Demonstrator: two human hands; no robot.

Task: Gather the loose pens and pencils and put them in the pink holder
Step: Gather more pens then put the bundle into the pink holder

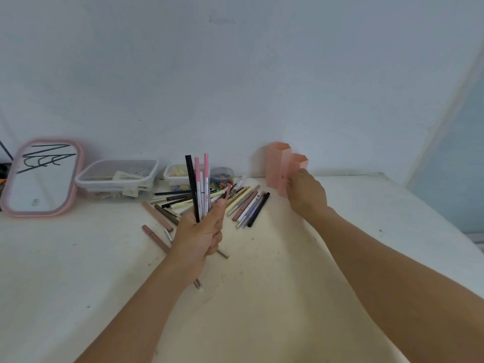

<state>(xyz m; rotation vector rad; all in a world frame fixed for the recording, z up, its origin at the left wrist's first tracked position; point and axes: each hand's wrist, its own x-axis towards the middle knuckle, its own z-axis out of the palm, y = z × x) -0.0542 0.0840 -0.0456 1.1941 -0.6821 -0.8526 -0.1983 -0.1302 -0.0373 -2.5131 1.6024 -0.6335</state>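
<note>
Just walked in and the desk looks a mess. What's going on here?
A person is tidying pens. The left hand grips a bunch of pens upright, while the right hand reaches to the pink holder by the wall, touching it. Many more pens still lie loose on the table. The holder looks empty so far.

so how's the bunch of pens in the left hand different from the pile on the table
The held pens stand nearly upright, fanned out above the left hand that grips their lower ends; the pile of pens lies flat on the table. The held bunch is only a few, one black and the others pink and white; the pile is larger, with brown, cream, grey and black ones. Both are slim stick shapes, and neither is in the pink holder.
</note>
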